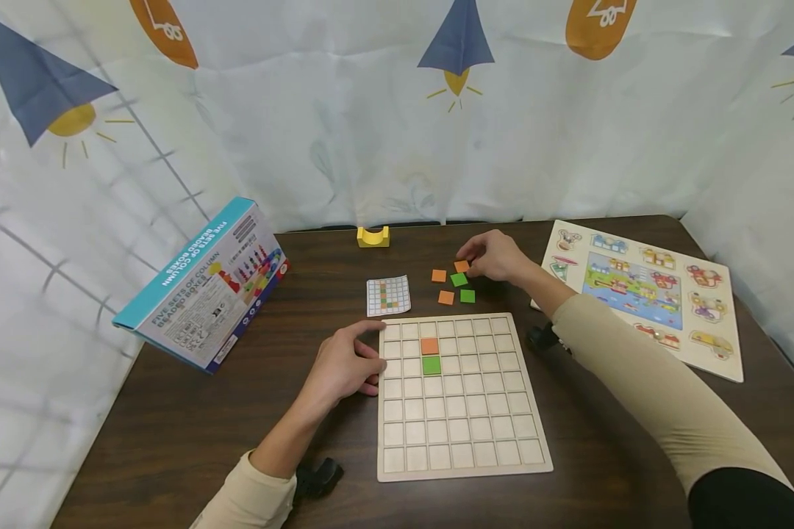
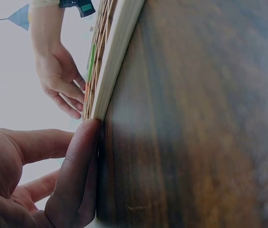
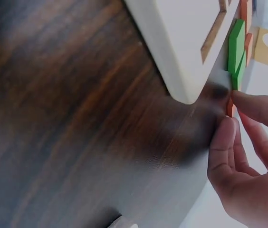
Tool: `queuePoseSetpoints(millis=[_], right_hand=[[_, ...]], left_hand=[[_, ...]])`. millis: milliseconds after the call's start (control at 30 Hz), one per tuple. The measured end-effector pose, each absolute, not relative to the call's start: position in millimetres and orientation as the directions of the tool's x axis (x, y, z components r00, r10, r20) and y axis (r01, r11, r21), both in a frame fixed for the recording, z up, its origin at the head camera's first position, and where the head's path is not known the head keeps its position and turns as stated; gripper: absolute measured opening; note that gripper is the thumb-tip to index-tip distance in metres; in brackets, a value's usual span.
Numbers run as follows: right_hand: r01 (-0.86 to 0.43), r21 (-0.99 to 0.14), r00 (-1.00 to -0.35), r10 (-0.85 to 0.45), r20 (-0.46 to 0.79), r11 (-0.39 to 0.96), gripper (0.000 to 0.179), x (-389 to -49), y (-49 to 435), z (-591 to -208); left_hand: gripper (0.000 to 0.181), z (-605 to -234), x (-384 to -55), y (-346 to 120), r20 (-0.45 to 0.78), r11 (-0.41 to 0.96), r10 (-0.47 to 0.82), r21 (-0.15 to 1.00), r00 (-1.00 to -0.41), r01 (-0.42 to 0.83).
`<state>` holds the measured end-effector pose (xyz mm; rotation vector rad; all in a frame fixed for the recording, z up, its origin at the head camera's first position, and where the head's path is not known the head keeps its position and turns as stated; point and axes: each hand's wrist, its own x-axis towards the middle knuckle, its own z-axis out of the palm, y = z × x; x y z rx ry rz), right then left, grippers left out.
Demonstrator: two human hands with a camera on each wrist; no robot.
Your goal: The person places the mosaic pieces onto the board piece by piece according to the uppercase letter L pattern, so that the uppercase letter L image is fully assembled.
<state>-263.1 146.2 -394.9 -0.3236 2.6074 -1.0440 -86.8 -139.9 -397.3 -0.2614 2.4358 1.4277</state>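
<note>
A square wooden grid board lies on the table, with an orange tile directly above a green tile in its cells. My left hand rests against the board's upper left edge; the left wrist view shows its fingertips touching the pale side. Beyond the board, my right hand pinches an orange square tile between thumb and fingers, low over the table. Loose beside it lie two green tiles, one a green square, and two more orange ones, including an orange square.
A small printed grid card lies behind the board, near a yellow curved block. At the left stands a blue-and-white box. A wooden picture puzzle lies at the right, beneath my right forearm. A patterned curtain hangs behind the table.
</note>
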Motion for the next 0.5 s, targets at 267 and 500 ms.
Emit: queuePoseSetpoints(millis=[267, 500], right_hand=[[-0.145, -0.657, -0.925, -0.337, -0.176, 0.740, 0.029, -263.9, 142.5, -397.9], [-0.140, -0.637, -0.927, -0.326, -0.185, 0.758, 0.025, -263.9, 141.1, -396.1]], left_hand=[[0.062, -396.8, -86.7, -140.0, -0.356, 0.477, -0.004, 0.821, -0.935, -0.314], [0.062, -397.6, -86.5, -140.4, -0.345, 0.484, -0.002, 0.821, -0.938, -0.303]])
